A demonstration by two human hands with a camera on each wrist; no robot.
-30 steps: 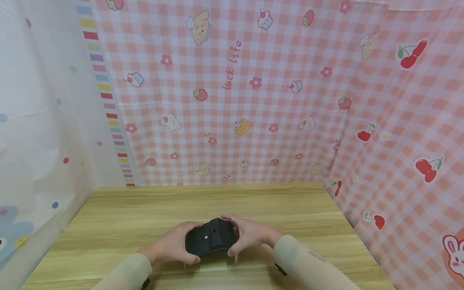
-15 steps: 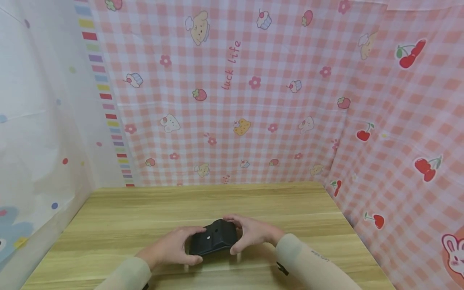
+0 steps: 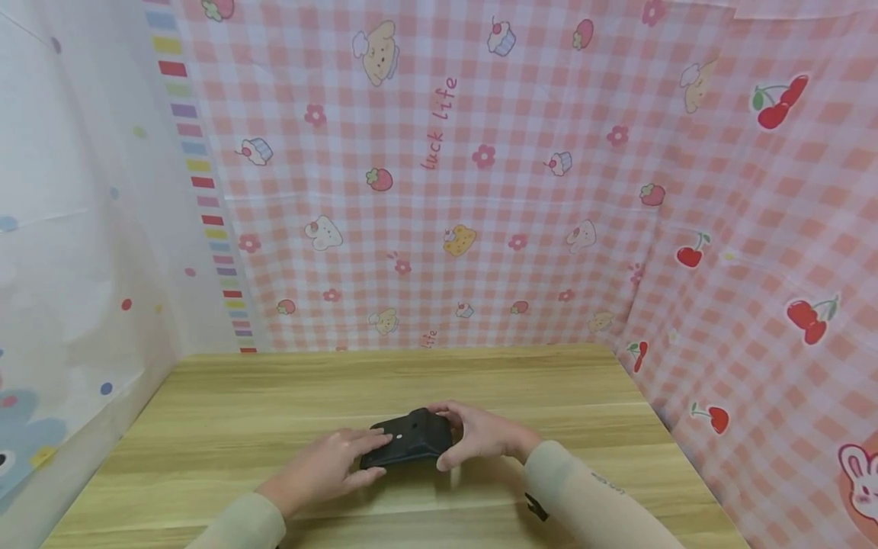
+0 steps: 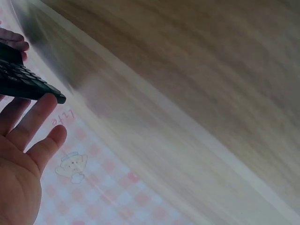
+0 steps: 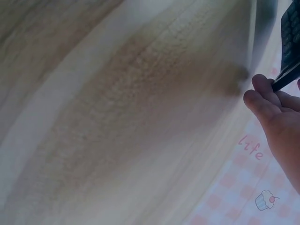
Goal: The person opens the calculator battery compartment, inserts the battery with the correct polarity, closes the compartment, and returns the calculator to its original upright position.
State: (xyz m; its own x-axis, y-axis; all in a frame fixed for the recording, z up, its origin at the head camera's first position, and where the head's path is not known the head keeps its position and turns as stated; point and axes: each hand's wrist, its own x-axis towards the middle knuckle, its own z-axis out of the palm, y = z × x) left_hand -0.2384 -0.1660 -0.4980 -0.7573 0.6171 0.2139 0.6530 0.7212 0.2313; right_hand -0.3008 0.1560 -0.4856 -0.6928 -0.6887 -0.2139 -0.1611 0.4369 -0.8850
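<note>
A black desk calculator (image 3: 411, 441) is at the middle of the table in the head view, its back with a small white dot facing up. The downward side with keys shows in the left wrist view, where the calculator (image 4: 28, 84) slants at the left edge. My right hand (image 3: 485, 436) grips its right end, fingers at the far edge and thumb at the near edge. At the left end, my left hand (image 3: 329, 463) touches it with extended fingers laid on the back; its thumb points toward the near edge. In the right wrist view, fingertips meet the calculator's edge (image 5: 287, 75).
The wood-grain table (image 3: 226, 404) extends around both hands. Behind it hangs a pink checked cloth (image 3: 411, 282) with cartoon prints, continuing along the right side. A white dotted cloth (image 3: 75, 267) borders the left.
My left hand has loosened from around the calculator's left end, its fingers now flatter on the back. The calculator has shifted slightly right and away; my right hand keeps its grip.
</note>
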